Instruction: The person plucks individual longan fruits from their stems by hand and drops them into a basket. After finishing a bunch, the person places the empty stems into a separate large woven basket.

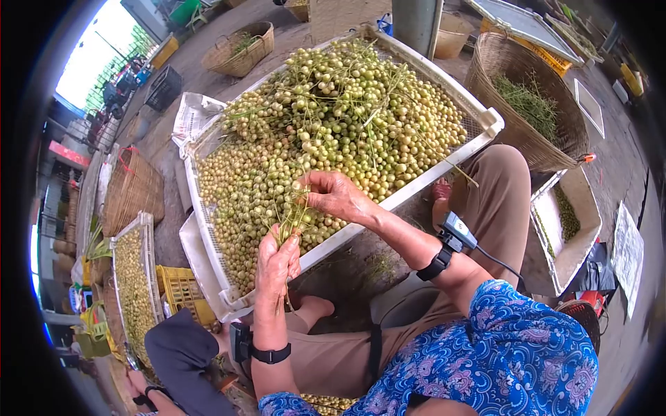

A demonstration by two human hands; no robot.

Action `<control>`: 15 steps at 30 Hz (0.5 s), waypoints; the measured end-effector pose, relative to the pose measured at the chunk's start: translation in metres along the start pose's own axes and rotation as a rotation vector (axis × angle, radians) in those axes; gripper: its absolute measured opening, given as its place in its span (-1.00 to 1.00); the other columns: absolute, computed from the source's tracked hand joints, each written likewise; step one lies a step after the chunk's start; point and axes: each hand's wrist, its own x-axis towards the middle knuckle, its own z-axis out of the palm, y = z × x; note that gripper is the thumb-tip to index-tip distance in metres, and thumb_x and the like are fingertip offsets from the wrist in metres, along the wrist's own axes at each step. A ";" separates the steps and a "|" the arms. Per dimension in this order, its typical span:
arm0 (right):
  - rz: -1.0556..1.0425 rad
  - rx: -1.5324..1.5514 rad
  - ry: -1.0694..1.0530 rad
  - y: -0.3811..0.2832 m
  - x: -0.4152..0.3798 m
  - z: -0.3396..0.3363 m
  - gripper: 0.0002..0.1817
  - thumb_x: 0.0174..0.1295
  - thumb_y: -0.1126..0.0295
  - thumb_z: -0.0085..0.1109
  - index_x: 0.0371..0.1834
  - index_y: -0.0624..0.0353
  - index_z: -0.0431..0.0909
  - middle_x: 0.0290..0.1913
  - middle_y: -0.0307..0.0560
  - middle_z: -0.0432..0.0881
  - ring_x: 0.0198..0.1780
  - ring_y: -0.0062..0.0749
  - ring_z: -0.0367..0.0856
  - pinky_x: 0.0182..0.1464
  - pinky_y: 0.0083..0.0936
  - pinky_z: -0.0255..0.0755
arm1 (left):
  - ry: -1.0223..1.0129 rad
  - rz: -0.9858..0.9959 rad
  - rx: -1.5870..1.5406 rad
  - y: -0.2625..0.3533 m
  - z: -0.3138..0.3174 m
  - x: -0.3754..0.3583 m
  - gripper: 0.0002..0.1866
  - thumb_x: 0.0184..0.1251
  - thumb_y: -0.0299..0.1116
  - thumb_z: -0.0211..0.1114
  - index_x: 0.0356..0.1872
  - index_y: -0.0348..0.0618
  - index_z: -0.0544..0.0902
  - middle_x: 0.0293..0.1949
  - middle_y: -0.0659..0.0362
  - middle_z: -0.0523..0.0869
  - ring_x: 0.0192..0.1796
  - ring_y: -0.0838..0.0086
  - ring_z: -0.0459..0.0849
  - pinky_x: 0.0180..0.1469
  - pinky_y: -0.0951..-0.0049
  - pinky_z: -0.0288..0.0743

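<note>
My left hand [277,260] is closed around the lower stems of a thin green sprig [288,215], whose stem ends poke out below the fist. At the sprig's upper end, the thumb and fingers of my right hand [340,197] are pinched together; what lies between the fingertips is partly hidden. Both hands are over the near part of a white-rimmed mesh tray [490,123]. Small round yellow-green fruits [416,142] fill it, loose at the front and left. Fruits still on their stems [333,83] are heaped at the back.
To the right stand a wicker basket [479,73] of green stems and a white box [590,215]. Another fruit tray [142,243] and a yellow crate [184,295] are at left. Another person's hand [142,388] shows at lower left. A post [414,24] rises behind the tray.
</note>
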 end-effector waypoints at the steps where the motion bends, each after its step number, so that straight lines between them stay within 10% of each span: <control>1: -0.016 -0.018 0.037 -0.008 -0.002 0.001 -0.90 0.04 0.43 0.09 -0.42 0.23 0.48 -0.68 -0.40 0.34 -0.58 -0.76 0.20 -0.55 -0.66 0.16 | 0.022 0.004 0.020 0.001 0.001 0.000 -0.80 0.22 -0.32 0.08 -0.24 -0.21 0.37 -0.75 0.37 0.25 -0.80 0.73 0.17 -0.78 0.73 0.04; 7: -0.100 -0.303 0.082 0.016 0.003 -0.007 -0.82 0.06 0.34 0.00 -0.51 0.24 0.43 -0.65 -0.32 0.35 -0.52 -0.68 0.28 -0.52 -0.57 0.23 | 0.185 -0.067 0.034 0.003 0.002 -0.001 -0.81 0.21 -0.31 0.09 -0.28 -0.20 0.37 -0.75 0.37 0.21 -0.81 0.70 0.12 -0.79 0.66 0.01; 15: 0.502 0.778 -0.199 -0.026 0.002 -0.030 -0.71 0.24 0.21 -0.21 -0.52 0.14 0.36 -0.79 -0.42 0.18 -0.84 -0.78 0.01 -0.87 -0.79 -0.17 | 0.173 0.052 0.074 0.001 0.007 -0.003 -0.74 0.20 -0.22 0.10 -0.25 -0.20 0.37 -0.76 0.36 0.20 -0.82 0.69 0.13 -0.82 0.66 0.03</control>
